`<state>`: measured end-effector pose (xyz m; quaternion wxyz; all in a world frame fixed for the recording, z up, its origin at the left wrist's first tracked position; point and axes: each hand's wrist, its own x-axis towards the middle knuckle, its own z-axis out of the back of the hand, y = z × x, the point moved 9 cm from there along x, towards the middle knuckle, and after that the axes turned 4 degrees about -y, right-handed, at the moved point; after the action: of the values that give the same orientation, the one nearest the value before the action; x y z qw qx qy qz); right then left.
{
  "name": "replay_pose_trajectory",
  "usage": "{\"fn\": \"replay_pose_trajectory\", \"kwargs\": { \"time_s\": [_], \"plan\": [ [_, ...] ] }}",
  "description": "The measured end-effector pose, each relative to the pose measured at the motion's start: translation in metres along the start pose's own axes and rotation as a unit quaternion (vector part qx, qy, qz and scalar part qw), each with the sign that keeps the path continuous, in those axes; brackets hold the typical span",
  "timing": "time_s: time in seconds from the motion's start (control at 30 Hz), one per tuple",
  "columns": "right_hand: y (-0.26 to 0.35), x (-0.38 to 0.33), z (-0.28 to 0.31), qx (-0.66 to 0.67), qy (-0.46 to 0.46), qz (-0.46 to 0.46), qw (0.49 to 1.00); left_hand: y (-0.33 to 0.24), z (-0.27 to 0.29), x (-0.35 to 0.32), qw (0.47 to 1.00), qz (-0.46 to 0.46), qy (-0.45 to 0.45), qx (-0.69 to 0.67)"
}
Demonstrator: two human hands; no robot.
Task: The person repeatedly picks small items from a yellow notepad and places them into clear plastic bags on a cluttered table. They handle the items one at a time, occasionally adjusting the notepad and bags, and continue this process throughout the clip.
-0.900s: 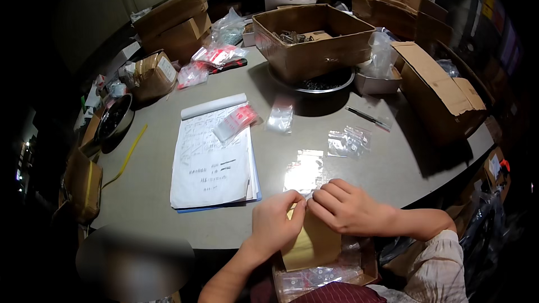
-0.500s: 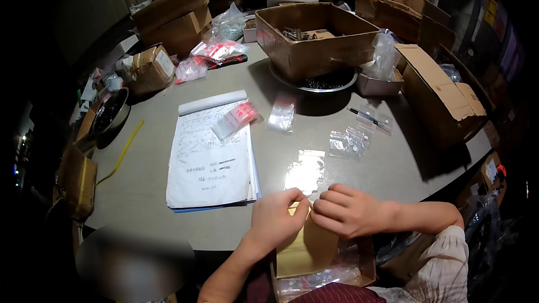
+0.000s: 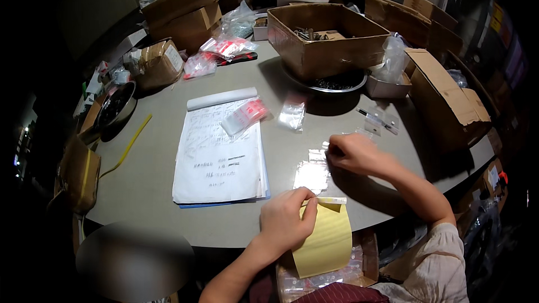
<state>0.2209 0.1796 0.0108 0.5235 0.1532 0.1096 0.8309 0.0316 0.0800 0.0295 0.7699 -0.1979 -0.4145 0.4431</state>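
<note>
Item, yellow sheet [image 3: 323, 241]: gripped at its upper left edge between the thumb and fingers of the left hand [image 3: 287, 220]; held over the near edge of the counter [image 3: 224, 227], its lower part hung above an open carton [image 3: 369, 255]; a white strip [image 3: 335, 200] is seen along its top edge, with a curled corner just below

Item, right hand [image 3: 359, 154]: set low over the counter with fingers bent downward, apart from the sheet; whether anything is pinched beneath the fingertips cannot be told

Item, small clear bags [image 3: 310, 175]: laid flat in a glare patch between the right hand and the sheet; more are partly hidden beyond the right hand, near a dark pen [image 3: 370, 116]

Item, clear bags in the carton [image 3: 337, 276]: heaped loosely, small pale marks seen through the film

Item, paper pad [image 3: 219, 160]: placed to the left, a red-and-clear packet [image 3: 247, 116] rested on its upper right part

Item, brown box [image 3: 331, 50]: stood on a metal bowl [image 3: 359, 88] at the back, metal parts held inside

Progress, as judged: work is partway; several bags are already spread out, and a filled carton is suggested as finished stock; most of the sheet is left, and the bags under glare cannot be confirmed as marked or unmarked
</note>
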Motion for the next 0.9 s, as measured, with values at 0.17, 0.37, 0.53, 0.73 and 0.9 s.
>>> {"fn": "replay_pose_trajectory", "kwargs": {
  "time_s": [0.17,0.37,0.53,0.73,0.9],
  "plan": [
    [-0.009,-0.004,0.03,-0.035,0.055,-0.069,0.995,-0.001,0.0,-0.001,1.0,0.002,0.008,0.019],
    [0.033,0.008,0.006,0.248,0.032,0.015,0.968,-0.002,-0.001,0.001,1.0,-0.006,0.002,0.006],
    [0.058,0.0,0.007,0.034,-0.093,0.121,0.988,-0.003,0.003,-0.001,0.999,-0.022,-0.017,-0.022],
    [0.007,-0.003,0.015,-0.054,-0.026,-0.045,0.997,-0.005,0.007,-0.001,0.998,-0.027,-0.028,-0.046],
    [-0.011,-0.019,0.049,0.01,-0.025,-0.091,0.996,-0.002,0.012,0.0,0.997,-0.02,-0.058,-0.042]
  ]
}}
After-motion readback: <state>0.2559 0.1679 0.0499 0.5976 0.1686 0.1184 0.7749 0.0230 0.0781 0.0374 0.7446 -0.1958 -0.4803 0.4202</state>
